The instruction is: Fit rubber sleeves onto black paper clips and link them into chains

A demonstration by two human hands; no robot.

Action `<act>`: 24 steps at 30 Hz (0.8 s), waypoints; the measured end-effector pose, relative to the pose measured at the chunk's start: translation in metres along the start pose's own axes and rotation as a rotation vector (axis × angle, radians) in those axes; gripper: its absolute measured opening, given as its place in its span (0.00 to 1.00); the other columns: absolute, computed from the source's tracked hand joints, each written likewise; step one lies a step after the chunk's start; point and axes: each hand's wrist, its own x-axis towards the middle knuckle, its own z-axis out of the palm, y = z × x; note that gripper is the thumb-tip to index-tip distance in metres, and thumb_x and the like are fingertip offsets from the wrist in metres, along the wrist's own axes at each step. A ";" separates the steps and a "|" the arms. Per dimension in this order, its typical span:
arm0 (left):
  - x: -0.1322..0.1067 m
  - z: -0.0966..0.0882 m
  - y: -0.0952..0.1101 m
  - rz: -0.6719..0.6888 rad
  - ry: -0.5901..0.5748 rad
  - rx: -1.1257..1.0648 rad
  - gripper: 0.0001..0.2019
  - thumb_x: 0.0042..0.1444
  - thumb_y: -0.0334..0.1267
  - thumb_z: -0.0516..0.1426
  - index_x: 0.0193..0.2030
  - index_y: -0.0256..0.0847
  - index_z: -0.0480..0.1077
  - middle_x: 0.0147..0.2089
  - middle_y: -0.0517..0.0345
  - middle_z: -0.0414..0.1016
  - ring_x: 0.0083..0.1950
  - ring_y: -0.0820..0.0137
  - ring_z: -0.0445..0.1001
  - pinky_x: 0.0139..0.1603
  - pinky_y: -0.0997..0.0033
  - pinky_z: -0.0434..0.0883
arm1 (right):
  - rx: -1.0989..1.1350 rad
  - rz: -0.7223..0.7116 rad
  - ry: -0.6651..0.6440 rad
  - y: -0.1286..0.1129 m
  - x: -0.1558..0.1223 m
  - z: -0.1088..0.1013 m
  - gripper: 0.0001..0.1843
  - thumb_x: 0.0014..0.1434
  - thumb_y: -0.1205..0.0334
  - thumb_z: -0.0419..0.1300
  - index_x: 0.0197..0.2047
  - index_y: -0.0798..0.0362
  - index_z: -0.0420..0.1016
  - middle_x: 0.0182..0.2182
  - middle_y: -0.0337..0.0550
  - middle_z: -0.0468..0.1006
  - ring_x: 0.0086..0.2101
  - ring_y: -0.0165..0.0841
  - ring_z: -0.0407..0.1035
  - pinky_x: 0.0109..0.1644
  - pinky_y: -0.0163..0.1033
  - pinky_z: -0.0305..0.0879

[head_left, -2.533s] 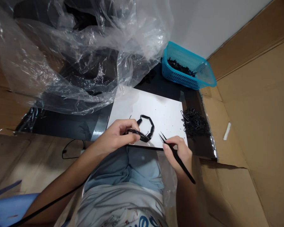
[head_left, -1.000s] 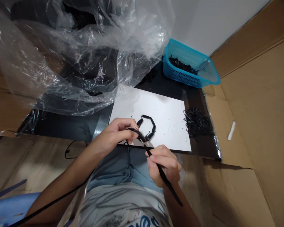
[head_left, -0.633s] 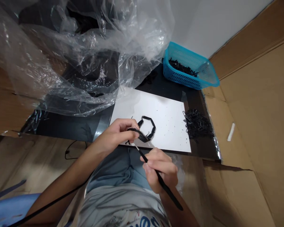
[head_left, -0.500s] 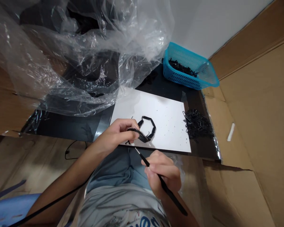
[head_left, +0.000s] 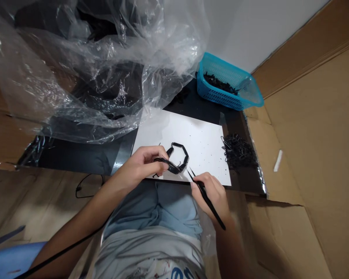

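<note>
My left hand (head_left: 148, 162) is closed on a black segmented ring (head_left: 187, 155), with thumb and fingers pinching its near left part. The ring is held over a white board (head_left: 203, 155), its far side arching away from me. My right hand (head_left: 213, 190) grips black tweezers (head_left: 207, 199) like a pen. Their two thin tips stand slightly apart, just right of the ring and pointing towards it. Whether they touch the ring I cannot tell. Small dark specks dot the board.
A tangled pile of black wire-like loops (head_left: 240, 150) lies right of the board. Behind stands a blue basket (head_left: 229, 101) holding black pieces. Clear plastic sheeting (head_left: 104, 50) drapes over the table's left and back. Cardboard (head_left: 317, 116) walls the right side.
My right hand has moved up and to the right, bringing the tweezers over the board's near edge; their tips now show apart. My left hand still holds the ring in nearly the same place.
</note>
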 end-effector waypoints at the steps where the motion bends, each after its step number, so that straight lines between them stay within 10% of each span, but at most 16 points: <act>1: 0.000 0.000 0.000 -0.002 0.001 -0.002 0.04 0.46 0.34 0.59 0.25 0.37 0.67 0.20 0.66 0.64 0.22 0.78 0.60 0.23 0.78 0.57 | -0.019 0.016 -0.057 0.000 0.000 -0.005 0.05 0.58 0.71 0.54 0.34 0.52 0.67 0.24 0.40 0.71 0.26 0.31 0.68 0.31 0.37 0.67; 11: -0.001 0.004 0.004 0.033 0.052 -0.028 0.05 0.46 0.34 0.59 0.24 0.37 0.67 0.19 0.66 0.62 0.22 0.78 0.60 0.24 0.78 0.57 | 0.244 0.518 0.098 0.032 -0.009 -0.020 0.12 0.61 0.58 0.53 0.47 0.51 0.64 0.26 0.36 0.74 0.22 0.31 0.69 0.29 0.37 0.68; 19: -0.002 0.004 0.000 0.044 0.057 0.012 0.05 0.47 0.35 0.59 0.24 0.37 0.67 0.20 0.65 0.63 0.22 0.77 0.60 0.24 0.78 0.58 | -0.582 -0.002 -0.310 0.064 0.048 -0.029 0.12 0.55 0.71 0.53 0.42 0.55 0.70 0.34 0.50 0.72 0.35 0.42 0.63 0.35 0.42 0.58; 24: -0.002 0.004 0.004 0.023 0.055 -0.014 0.04 0.45 0.33 0.60 0.24 0.36 0.68 0.20 0.66 0.63 0.22 0.78 0.61 0.24 0.79 0.58 | -0.722 -0.107 -0.461 0.066 0.070 -0.026 0.13 0.54 0.73 0.52 0.41 0.51 0.72 0.35 0.48 0.71 0.35 0.41 0.59 0.34 0.42 0.51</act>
